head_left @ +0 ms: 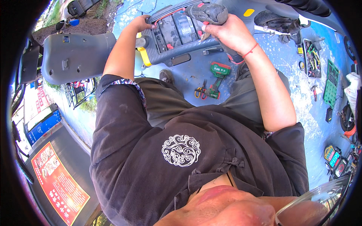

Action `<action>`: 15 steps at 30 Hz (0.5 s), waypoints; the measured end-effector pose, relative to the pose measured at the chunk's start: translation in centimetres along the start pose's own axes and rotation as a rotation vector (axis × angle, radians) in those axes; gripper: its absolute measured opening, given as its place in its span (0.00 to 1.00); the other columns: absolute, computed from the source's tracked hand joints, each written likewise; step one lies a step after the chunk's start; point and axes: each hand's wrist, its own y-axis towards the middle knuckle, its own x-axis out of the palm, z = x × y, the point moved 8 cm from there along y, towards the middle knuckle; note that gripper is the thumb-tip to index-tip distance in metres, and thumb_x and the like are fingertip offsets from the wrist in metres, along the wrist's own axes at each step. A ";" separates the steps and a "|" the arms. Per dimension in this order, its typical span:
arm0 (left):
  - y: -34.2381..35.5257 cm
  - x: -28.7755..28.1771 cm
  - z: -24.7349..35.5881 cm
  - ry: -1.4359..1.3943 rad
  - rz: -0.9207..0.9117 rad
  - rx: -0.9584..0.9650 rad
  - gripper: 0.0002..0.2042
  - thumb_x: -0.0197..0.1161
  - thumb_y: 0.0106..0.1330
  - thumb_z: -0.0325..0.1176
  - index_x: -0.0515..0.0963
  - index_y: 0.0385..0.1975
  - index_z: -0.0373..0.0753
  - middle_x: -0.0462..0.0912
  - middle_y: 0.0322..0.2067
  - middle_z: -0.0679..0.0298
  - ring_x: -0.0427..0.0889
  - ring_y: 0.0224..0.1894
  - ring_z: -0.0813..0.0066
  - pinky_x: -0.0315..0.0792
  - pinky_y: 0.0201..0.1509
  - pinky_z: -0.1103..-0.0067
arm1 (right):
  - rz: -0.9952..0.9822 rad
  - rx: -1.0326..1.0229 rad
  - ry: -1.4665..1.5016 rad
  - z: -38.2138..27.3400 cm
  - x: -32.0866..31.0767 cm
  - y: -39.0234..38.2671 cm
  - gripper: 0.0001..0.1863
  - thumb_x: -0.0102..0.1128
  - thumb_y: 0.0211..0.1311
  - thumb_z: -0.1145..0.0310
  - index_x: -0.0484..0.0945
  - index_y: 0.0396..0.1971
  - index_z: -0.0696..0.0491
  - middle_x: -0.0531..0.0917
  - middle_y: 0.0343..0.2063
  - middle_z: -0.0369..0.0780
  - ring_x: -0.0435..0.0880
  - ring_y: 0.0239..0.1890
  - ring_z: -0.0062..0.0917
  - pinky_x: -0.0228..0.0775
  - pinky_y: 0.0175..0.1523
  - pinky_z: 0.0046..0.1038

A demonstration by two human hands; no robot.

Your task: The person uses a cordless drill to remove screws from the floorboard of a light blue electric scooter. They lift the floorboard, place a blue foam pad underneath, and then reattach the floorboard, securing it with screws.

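An electric scooter's footboard point(158, 48) lies in front of me with its compartment uncovered. Inside are black batteries point(186, 28) with red terminal caps and a red wire point(169, 16) along the far left edge. My right hand point(233, 34) is closed on a dark grey power drill point(208, 14), held over the compartment's right end. The drill's tip is hard to make out. At the compartment's left rim rests my left hand point(141, 23), its thumb and fingers apart and touching the edge.
Between my feet lie a green cordless power tool point(220, 80) and scissors point(201, 90). The grey scooter seat point(79, 56) stands at left. On the blue floor to the right are a tool tray point(312, 60), a green socket case point(331, 83) and a hammer point(315, 92).
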 end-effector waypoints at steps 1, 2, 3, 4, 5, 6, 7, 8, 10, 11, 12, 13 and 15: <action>0.1 0.1 0.0 -0.016 -0.010 0.004 0.43 0.80 0.53 0.50 0.73 0.68 0.39 0.83 0.57 0.47 0.82 0.60 0.54 0.74 0.64 0.67 | 0.002 -0.006 -0.013 -0.2 -0.2 -0.1 0.21 0.70 0.53 0.52 0.89 0.37 0.55 0.89 0.30 0.48 0.89 0.36 0.41 0.78 0.46 0.36; 0.1 0.1 -0.1 -0.032 -0.019 0.007 0.42 0.80 0.53 0.51 0.73 0.68 0.38 0.83 0.57 0.46 0.83 0.59 0.54 0.74 0.64 0.67 | 0.004 -0.012 -0.027 -0.6 -0.4 -0.3 0.21 0.70 0.53 0.52 0.89 0.37 0.55 0.89 0.30 0.48 0.89 0.36 0.41 0.78 0.46 0.36; 0.0 0.2 0.0 -0.046 -0.031 0.010 0.42 0.80 0.53 0.51 0.73 0.68 0.38 0.83 0.57 0.46 0.83 0.59 0.54 0.75 0.64 0.67 | 0.007 -0.016 -0.037 -0.8 -0.4 -0.5 0.21 0.70 0.53 0.52 0.89 0.37 0.55 0.89 0.30 0.48 0.89 0.36 0.41 0.78 0.45 0.37; 0.0 0.2 -0.6 -0.041 -0.011 0.000 0.42 0.80 0.53 0.52 0.73 0.67 0.37 0.83 0.57 0.46 0.83 0.59 0.53 0.74 0.64 0.66 | 0.002 -0.025 -0.028 -0.9 -0.3 -0.6 0.21 0.70 0.53 0.52 0.89 0.37 0.56 0.89 0.30 0.48 0.89 0.36 0.41 0.78 0.45 0.37; 0.0 0.4 -1.4 -0.037 0.009 -0.011 0.42 0.80 0.53 0.53 0.74 0.66 0.37 0.83 0.56 0.47 0.82 0.58 0.52 0.74 0.63 0.65 | -0.004 -0.034 -0.018 -0.9 -0.1 -0.5 0.21 0.70 0.54 0.52 0.89 0.37 0.56 0.89 0.30 0.48 0.89 0.36 0.40 0.78 0.45 0.37; 0.1 0.5 -1.8 -0.033 0.026 -0.018 0.42 0.80 0.53 0.54 0.75 0.65 0.36 0.83 0.55 0.48 0.82 0.58 0.51 0.74 0.63 0.65 | -0.008 -0.039 -0.009 -0.8 0.0 -0.5 0.21 0.70 0.54 0.52 0.89 0.36 0.56 0.89 0.30 0.48 0.89 0.36 0.40 0.78 0.45 0.37; -0.3 0.0 -0.9 0.066 0.087 -0.052 0.40 0.79 0.53 0.55 0.76 0.64 0.39 0.83 0.55 0.49 0.80 0.59 0.51 0.74 0.64 0.64 | 0.001 -0.042 -0.008 -0.5 -0.1 -0.4 0.21 0.70 0.54 0.52 0.89 0.36 0.56 0.89 0.30 0.48 0.89 0.36 0.40 0.78 0.45 0.37; -0.9 -0.2 0.2 0.164 0.148 -0.085 0.38 0.79 0.54 0.55 0.78 0.62 0.41 0.83 0.54 0.51 0.79 0.60 0.51 0.74 0.64 0.63 | 0.009 -0.045 -0.008 -0.2 -0.2 -0.3 0.21 0.70 0.54 0.52 0.89 0.36 0.56 0.89 0.30 0.48 0.89 0.36 0.40 0.78 0.45 0.37; -3.7 -0.5 2.2 0.278 0.242 -0.105 0.33 0.77 0.56 0.55 0.81 0.59 0.46 0.82 0.53 0.53 0.76 0.61 0.51 0.73 0.64 0.62 | 0.005 -0.048 -0.010 -0.3 0.0 -0.4 0.21 0.70 0.54 0.52 0.89 0.36 0.56 0.89 0.30 0.48 0.89 0.36 0.41 0.77 0.45 0.37; -4.7 -0.5 3.2 0.291 0.276 -0.084 0.29 0.75 0.57 0.55 0.83 0.56 0.48 0.80 0.54 0.54 0.74 0.62 0.51 0.73 0.65 0.62 | 0.001 -0.046 -0.017 -0.6 0.0 -0.4 0.21 0.70 0.54 0.52 0.89 0.36 0.56 0.89 0.30 0.48 0.88 0.36 0.41 0.77 0.45 0.38; -5.3 -0.4 3.9 0.301 0.309 -0.064 0.25 0.74 0.59 0.54 0.84 0.54 0.49 0.79 0.54 0.54 0.73 0.62 0.51 0.73 0.65 0.61 | -0.007 -0.042 -0.027 -0.8 0.0 -0.5 0.21 0.70 0.54 0.51 0.89 0.36 0.56 0.89 0.30 0.48 0.88 0.37 0.42 0.77 0.45 0.38; -5.4 -0.1 4.0 0.332 0.352 -0.052 0.17 0.72 0.62 0.49 0.87 0.49 0.53 0.77 0.57 0.55 0.72 0.63 0.51 0.73 0.65 0.61 | 0.001 -0.035 -0.038 -0.6 0.0 -0.5 0.22 0.70 0.54 0.51 0.89 0.36 0.56 0.89 0.30 0.49 0.88 0.37 0.42 0.77 0.46 0.38; -5.4 0.5 4.2 0.294 0.358 -0.051 0.16 0.71 0.63 0.48 0.88 0.47 0.51 0.77 0.57 0.57 0.72 0.64 0.51 0.72 0.66 0.62 | 0.018 -0.019 -0.059 -0.1 0.2 0.0 0.22 0.70 0.54 0.51 0.89 0.36 0.56 0.88 0.30 0.49 0.88 0.37 0.44 0.77 0.46 0.39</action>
